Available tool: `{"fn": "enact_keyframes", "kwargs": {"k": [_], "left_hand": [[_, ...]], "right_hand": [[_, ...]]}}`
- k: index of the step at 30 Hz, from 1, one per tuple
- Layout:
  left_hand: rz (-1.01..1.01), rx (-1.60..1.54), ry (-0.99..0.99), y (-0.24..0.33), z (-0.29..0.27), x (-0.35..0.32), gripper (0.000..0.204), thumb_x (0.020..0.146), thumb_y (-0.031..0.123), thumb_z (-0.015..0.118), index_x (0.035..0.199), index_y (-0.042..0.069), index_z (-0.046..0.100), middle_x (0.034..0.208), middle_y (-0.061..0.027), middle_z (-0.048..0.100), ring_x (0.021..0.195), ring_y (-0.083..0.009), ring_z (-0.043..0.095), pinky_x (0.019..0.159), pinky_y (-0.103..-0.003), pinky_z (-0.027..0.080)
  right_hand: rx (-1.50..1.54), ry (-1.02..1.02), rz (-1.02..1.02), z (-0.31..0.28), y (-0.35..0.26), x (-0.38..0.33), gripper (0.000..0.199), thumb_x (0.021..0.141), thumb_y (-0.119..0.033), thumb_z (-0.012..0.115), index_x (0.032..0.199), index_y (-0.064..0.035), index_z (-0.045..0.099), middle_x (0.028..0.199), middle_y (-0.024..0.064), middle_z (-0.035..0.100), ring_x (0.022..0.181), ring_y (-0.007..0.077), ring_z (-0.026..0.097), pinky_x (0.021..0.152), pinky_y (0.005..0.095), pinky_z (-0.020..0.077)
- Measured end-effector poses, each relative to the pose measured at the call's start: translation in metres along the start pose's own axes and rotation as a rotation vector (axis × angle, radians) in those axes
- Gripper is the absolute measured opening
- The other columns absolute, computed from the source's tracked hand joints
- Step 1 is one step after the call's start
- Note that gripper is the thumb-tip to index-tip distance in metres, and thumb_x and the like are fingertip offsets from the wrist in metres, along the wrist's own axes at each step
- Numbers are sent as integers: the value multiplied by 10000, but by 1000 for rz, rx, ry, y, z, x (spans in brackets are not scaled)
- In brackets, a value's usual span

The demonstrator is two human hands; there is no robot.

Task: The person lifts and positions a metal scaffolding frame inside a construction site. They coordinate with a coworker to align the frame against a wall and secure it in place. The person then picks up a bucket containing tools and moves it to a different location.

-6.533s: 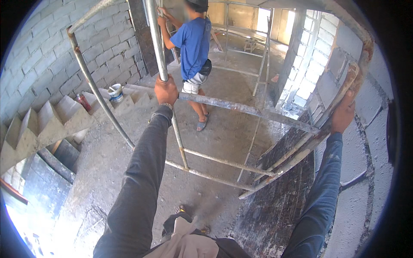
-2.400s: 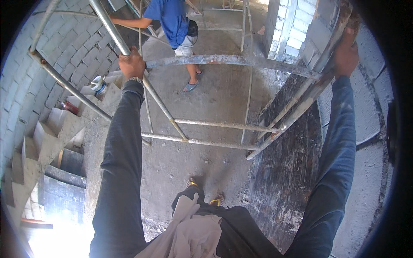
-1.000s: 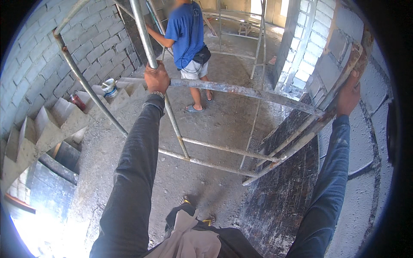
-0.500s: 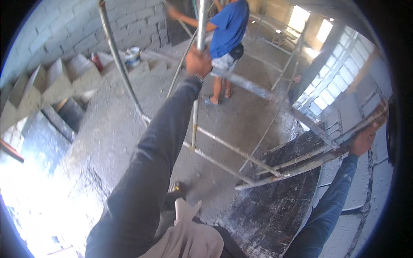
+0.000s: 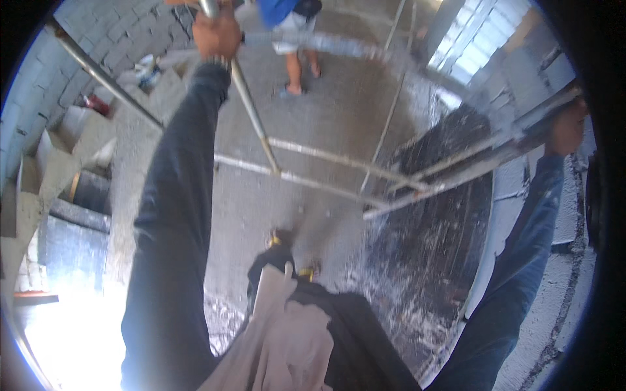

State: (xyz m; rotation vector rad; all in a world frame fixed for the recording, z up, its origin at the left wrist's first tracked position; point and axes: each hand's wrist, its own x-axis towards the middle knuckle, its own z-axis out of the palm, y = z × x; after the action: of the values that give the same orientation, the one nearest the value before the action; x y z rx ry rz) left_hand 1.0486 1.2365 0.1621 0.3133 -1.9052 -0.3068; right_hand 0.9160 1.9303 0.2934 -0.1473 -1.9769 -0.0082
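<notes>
While both hands grip the metal frame, a co-worker stands beyond it

I'm standing on a building site, inside a half-made building. Here is a big pipe frame, with a rough grey floor below it. To the frame's left are plain cement steps and a wall of grey blocks. A pail seems to sit on them, but it's blurry. To the frame's right are a scuffed dark board and another block wall.
</notes>
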Motion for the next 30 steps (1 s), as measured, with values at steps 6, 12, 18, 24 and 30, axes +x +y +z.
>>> {"fn": "enact_keyframes", "kwargs": {"k": [6, 12, 18, 24, 30], "left_hand": [[-183, -294, 5, 42, -26, 7, 280, 856, 202, 585, 877, -77, 582, 720, -232, 627, 676, -335, 649, 640, -416, 480], [-415, -556, 18, 56, -18, 5, 161, 852, 129, 575, 862, -32, 568, 673, -169, 596, 622, -251, 608, 614, -381, 464], [-423, -613, -7, 55, -22, 3, 104, 851, 91, 559, 859, -12, 567, 626, -83, 550, 568, -145, 536, 557, -334, 438], [-443, -588, 4, 60, -25, 5, 121, 872, 105, 563, 854, -14, 566, 609, -54, 543, 547, -118, 522, 532, -318, 430], [-496, -589, -54, 68, -29, 6, 221, 877, 222, 605, 855, 2, 608, 614, -117, 585, 560, -215, 576, 566, -369, 454]], "right_hand": [[783, 164, 380, -92, -113, -33, 778, 892, -632, 446, 1069, 109, 604, 1009, 273, 641, 941, 370, 608, 853, 428, 439], [834, 130, 426, -102, -107, -33, 752, 898, -621, 455, 1078, 95, 600, 984, 226, 655, 876, 307, 602, 832, 389, 445], [836, 155, 402, -98, -110, -35, 718, 911, -595, 465, 1105, 84, 596, 992, 212, 658, 873, 281, 605, 832, 375, 450], [886, 134, 374, -93, -105, -32, 714, 911, -593, 467, 1123, 78, 592, 1019, 219, 650, 901, 295, 605, 846, 381, 448], [825, 134, 403, -94, -107, -31, 752, 896, -621, 463, 1138, 81, 581, 1030, 237, 646, 915, 341, 608, 852, 401, 447]]}}
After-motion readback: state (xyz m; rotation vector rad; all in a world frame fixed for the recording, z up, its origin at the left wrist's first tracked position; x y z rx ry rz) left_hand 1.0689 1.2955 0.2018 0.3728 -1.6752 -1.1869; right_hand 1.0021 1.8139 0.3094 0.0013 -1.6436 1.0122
